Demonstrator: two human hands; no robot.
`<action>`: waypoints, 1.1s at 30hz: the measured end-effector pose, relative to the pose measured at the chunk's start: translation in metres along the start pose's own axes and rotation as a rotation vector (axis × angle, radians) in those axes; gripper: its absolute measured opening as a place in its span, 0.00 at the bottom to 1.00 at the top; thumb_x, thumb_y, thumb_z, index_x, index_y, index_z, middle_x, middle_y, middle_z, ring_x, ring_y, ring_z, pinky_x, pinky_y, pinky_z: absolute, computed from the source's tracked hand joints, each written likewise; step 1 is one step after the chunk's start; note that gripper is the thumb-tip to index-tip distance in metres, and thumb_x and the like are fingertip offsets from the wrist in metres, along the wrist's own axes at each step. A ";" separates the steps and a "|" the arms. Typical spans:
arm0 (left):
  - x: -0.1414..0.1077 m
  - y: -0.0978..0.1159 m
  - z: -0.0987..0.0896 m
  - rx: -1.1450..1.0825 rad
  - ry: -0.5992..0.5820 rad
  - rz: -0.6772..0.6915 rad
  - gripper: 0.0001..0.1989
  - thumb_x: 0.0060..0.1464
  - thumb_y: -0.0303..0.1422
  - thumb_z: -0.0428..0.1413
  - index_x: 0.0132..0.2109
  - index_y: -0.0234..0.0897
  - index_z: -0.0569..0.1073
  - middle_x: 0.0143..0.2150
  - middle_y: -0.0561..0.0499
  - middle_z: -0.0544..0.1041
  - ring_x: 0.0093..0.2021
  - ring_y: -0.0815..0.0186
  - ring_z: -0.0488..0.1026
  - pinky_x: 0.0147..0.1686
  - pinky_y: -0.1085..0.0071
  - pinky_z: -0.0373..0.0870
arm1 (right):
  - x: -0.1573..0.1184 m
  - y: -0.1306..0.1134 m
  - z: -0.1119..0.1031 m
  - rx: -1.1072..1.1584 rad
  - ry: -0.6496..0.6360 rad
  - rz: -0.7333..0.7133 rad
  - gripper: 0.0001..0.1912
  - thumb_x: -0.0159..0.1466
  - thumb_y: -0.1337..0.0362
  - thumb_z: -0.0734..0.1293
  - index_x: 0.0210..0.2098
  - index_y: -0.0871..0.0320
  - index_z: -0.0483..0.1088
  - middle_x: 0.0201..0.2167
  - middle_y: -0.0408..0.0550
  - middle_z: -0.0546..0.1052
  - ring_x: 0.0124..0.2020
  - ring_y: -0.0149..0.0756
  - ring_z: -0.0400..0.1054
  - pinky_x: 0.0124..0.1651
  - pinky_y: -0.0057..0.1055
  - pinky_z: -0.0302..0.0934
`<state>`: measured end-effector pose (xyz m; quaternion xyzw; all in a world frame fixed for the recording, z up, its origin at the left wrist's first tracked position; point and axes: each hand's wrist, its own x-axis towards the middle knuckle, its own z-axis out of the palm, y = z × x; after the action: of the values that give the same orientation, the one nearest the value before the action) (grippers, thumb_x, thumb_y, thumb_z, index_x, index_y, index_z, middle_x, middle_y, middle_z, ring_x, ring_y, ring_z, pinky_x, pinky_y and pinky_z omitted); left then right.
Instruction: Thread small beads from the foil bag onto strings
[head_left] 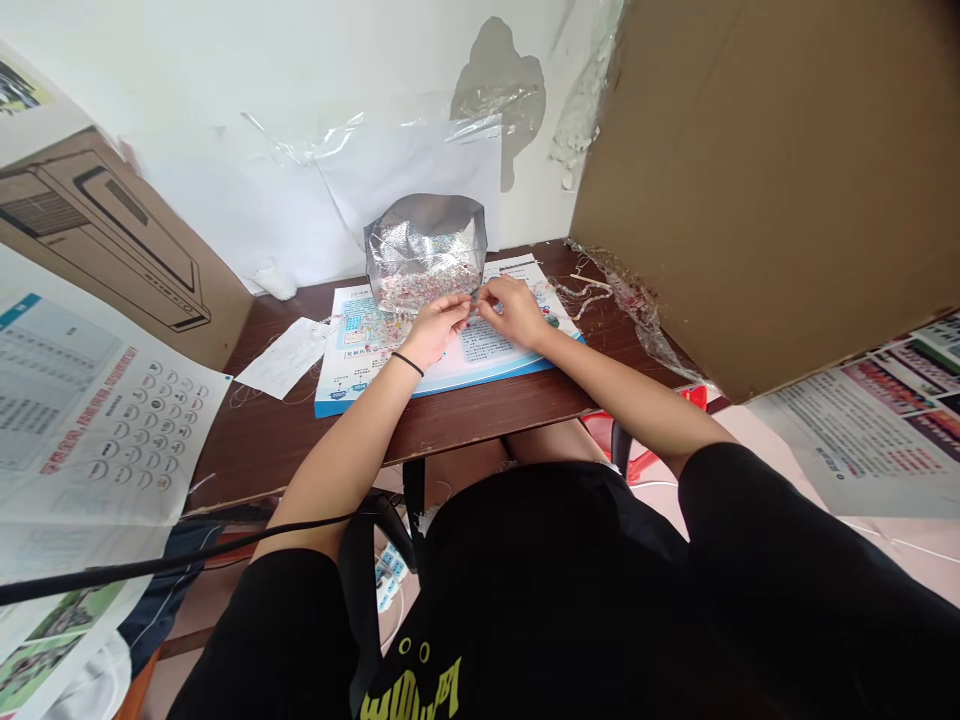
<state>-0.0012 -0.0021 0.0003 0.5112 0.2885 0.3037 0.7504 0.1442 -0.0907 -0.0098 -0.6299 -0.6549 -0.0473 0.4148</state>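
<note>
My left hand [440, 330], with a black band on its wrist, is closed in a pinch above the printed sheet [487, 345]. Right beside it, my right hand [511, 308] has its fingers curled together, its fingertips close to those of the left. What the fingertips hold is too small to make out. Just behind both hands stands a silvery bag [427, 250] with many small pink and clear beads [427, 290] inside. More small beads are scattered on the sheet to the left of my left hand.
A white paper slip [283, 358] lies on the brown table [480, 425] at left. Strung beads [589, 300] and clear plastic lie at right. Large cardboard boxes [765, 180] flank both sides. A black cord crosses at lower left.
</note>
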 end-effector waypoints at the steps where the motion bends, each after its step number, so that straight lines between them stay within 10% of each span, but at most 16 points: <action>1: 0.000 0.000 0.000 -0.002 0.000 0.001 0.07 0.52 0.18 0.64 0.33 0.35 0.79 0.30 0.53 0.77 0.32 0.74 0.71 0.37 0.75 0.68 | 0.000 0.000 0.000 -0.002 0.003 0.001 0.06 0.66 0.67 0.61 0.32 0.54 0.66 0.32 0.48 0.74 0.40 0.42 0.65 0.49 0.40 0.55; 33: -0.006 0.005 0.004 0.008 -0.036 -0.026 0.09 0.58 0.22 0.61 0.29 0.32 0.76 0.26 0.53 0.75 0.27 0.77 0.68 0.34 0.77 0.65 | 0.000 0.006 0.002 0.097 -0.037 -0.080 0.07 0.67 0.64 0.65 0.42 0.57 0.73 0.34 0.48 0.77 0.40 0.42 0.68 0.48 0.38 0.60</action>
<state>-0.0027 -0.0076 0.0070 0.5160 0.2828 0.2832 0.7573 0.1483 -0.0885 -0.0142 -0.5830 -0.6888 -0.0205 0.4304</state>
